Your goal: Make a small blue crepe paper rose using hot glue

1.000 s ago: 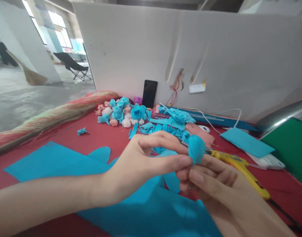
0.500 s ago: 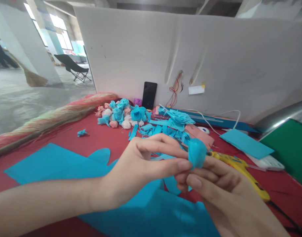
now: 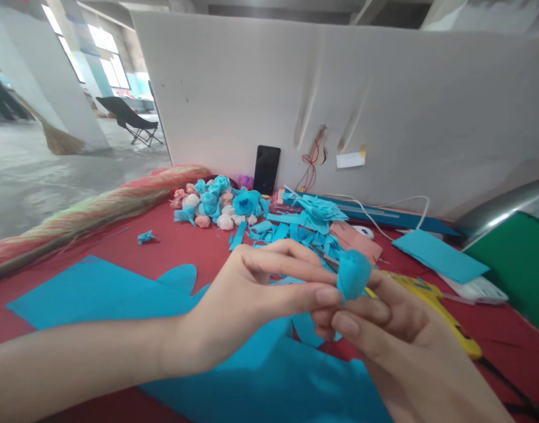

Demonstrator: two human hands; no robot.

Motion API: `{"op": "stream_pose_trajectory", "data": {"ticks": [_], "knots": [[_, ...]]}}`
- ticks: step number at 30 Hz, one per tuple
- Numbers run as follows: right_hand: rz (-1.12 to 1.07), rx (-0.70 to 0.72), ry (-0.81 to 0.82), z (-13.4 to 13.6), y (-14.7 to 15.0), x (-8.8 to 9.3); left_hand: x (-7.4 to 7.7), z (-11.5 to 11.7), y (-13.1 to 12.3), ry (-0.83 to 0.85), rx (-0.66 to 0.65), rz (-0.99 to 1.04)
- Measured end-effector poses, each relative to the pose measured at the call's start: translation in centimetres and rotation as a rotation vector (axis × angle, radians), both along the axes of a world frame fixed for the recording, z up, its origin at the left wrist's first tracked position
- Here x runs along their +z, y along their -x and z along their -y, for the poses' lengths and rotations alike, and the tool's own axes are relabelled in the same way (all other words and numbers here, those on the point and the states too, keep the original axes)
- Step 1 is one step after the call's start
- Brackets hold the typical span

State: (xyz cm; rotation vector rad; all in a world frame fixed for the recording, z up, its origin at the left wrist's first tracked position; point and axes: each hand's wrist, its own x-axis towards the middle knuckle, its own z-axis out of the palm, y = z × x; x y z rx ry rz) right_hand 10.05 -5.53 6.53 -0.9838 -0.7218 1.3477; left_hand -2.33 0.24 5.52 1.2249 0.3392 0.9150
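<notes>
A small blue paper flower bud (image 3: pixel 354 275) is held up between my two hands above the table. The thumb and fingertips of my left hand (image 3: pixel 278 282) pinch its left side. My right hand (image 3: pixel 388 335) closes round its base from below and the right, and that base is hidden by the fingers. Below both hands lie large sheets of blue crepe paper (image 3: pixel 269 379). The yellow glue gun (image 3: pixel 448 311) rests on the table just behind my right hand, partly covered by it.
Finished paper roses (image 3: pixel 210 202) in blue, pink and white are heaped at the back left. Blue paper scraps (image 3: pixel 315 214) lie behind my hands. A black phone (image 3: pixel 267 170) leans on the white panel (image 3: pixel 234 88). Folded blue paper (image 3: pixel 439 255) sits at right, a fibre bundle (image 3: pixel 97 211) along the left edge.
The bud has turned slightly and shifted a little to the right and down. My right fingers have moved slightly at its base; my left hand has stayed nearly still.
</notes>
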Motion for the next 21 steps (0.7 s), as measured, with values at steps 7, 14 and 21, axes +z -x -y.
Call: {"op": "stream_pose_trajectory", "data": {"ticks": [7,14,21], "knots": [[-0.085,-0.030,0.029,-0.2,0.2,-0.6,-0.3,-0.1,0.0,0.042,-0.024,0.006],[-0.059,-0.032,0.036,0.0,0.1,-0.6,-0.5,-0.3,0.1,0.050,-0.093,0.000],[-0.130,0.008,0.010,0.0,0.4,-0.9,-1.0,-0.6,0.0,0.027,-0.081,-0.033]]}}
